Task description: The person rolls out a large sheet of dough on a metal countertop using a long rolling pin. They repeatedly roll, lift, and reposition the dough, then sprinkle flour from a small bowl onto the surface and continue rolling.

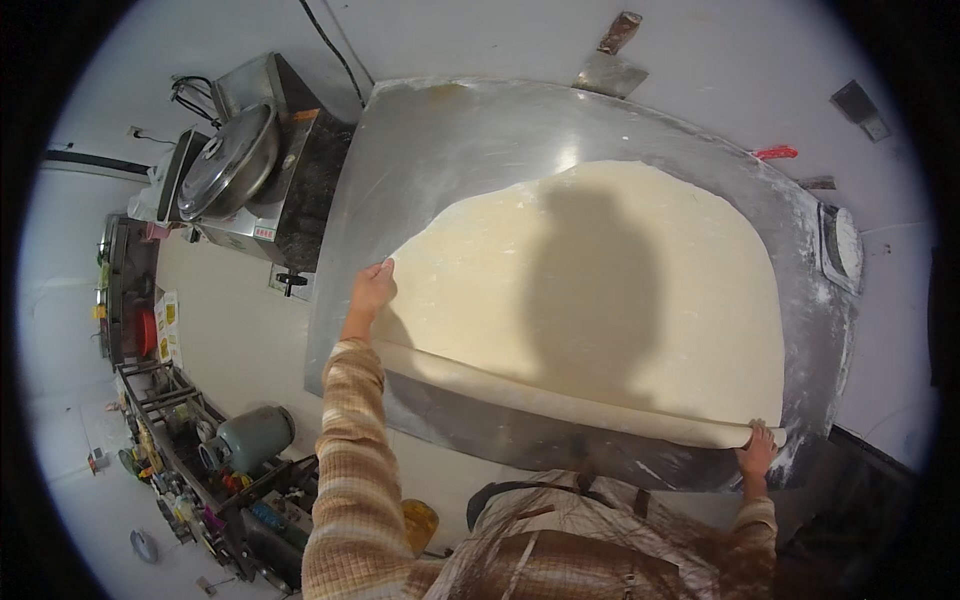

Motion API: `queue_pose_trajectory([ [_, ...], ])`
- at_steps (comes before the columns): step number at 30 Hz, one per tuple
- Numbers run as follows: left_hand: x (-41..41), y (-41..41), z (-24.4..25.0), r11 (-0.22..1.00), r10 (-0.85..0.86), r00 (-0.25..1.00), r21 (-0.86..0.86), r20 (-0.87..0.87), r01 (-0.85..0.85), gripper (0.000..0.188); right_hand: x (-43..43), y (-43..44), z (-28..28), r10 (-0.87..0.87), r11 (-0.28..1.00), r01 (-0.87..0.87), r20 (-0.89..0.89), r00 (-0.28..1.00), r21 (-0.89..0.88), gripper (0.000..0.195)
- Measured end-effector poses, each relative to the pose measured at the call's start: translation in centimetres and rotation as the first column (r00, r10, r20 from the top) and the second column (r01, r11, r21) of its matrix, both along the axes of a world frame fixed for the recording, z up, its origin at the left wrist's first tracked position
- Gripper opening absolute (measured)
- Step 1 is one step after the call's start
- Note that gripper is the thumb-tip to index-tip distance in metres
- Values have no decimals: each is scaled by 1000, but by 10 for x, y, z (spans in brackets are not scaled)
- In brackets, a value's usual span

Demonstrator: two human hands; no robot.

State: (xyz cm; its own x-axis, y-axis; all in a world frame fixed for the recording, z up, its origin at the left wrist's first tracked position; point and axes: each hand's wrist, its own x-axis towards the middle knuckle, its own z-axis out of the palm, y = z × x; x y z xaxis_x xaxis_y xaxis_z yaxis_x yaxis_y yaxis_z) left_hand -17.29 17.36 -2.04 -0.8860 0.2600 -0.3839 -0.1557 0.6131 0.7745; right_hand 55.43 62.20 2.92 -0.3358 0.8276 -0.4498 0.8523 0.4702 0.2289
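A large thin sheet of dough (465, 277) lies across the floured metal worktable (420, 135). Its edge nearest me is rolled into a long narrow roll (540, 397); whether a rolling pin is inside cannot be seen. With fingers and thumb, my left hand (373, 287) pinches the sheet's left corner, above the roll's left end. My right hand (757, 444) rests on the right end of the roll, fingers bent over it. My shadow falls on the middle of the dough.
A metal scraper (611, 75) and a tray of flour (840, 244) lie at the table's far and right edges. To the left stand a cooker with a lidded metal pan (229, 161), a gas cylinder (255, 439) and a cluttered rack (169, 427).
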Motion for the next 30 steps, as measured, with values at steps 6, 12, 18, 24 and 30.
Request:
queue_pose_trajectory([
  [6, 1, 1, 6, 994, 64, 993, 79, 102, -72, 40, -5, 3, -1, -18, 999, 21, 71, 997, -42, 77],
  [12, 4, 15, 9, 976, -46, 988, -216, -145, 14, 39, 11, 4, -3, 66, 998, -65, -74, 995, 20, 67],
  [18, 0, 18, 5, 964, -176, 983, -194, 61, 184, 43, 10, 6, -10, 88, 996, -86, -54, 995, 33, 65],
  [24, -19, 5, 6, 884, -422, 870, -99, 255, 458, 43, -4, 0, -9, 87, 996, -85, -104, 991, 18, 65],
  [30, -2, 26, 27, 911, -350, 898, -127, 266, 393, 32, 21, 0, -17, 87, 995, -80, -116, 989, 60, 63],
])
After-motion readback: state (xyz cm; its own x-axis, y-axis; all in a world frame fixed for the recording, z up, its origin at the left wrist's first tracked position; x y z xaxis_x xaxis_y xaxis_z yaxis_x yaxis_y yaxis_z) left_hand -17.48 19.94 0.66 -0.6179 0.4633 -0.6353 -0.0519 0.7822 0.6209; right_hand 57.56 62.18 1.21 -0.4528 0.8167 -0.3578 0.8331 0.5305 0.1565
